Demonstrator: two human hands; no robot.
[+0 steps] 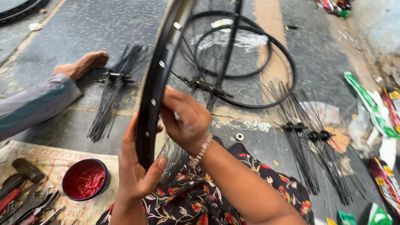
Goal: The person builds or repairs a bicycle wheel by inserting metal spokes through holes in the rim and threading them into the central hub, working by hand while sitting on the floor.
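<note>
I clamp my left hand on the stiff, light-looking rim at its lower edge, while my right hand pinches a small fitting at its inner face.

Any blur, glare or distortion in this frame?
Head view: even daylight with soft shadows; the rim shows pale glare along its edge and bows from the wide lens; left hand and right hand are slightly soft; spokes look smeared.

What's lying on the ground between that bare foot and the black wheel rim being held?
In the head view, a loose bundle of black spokes with a hub lies between the bare foot and the rim.
</note>
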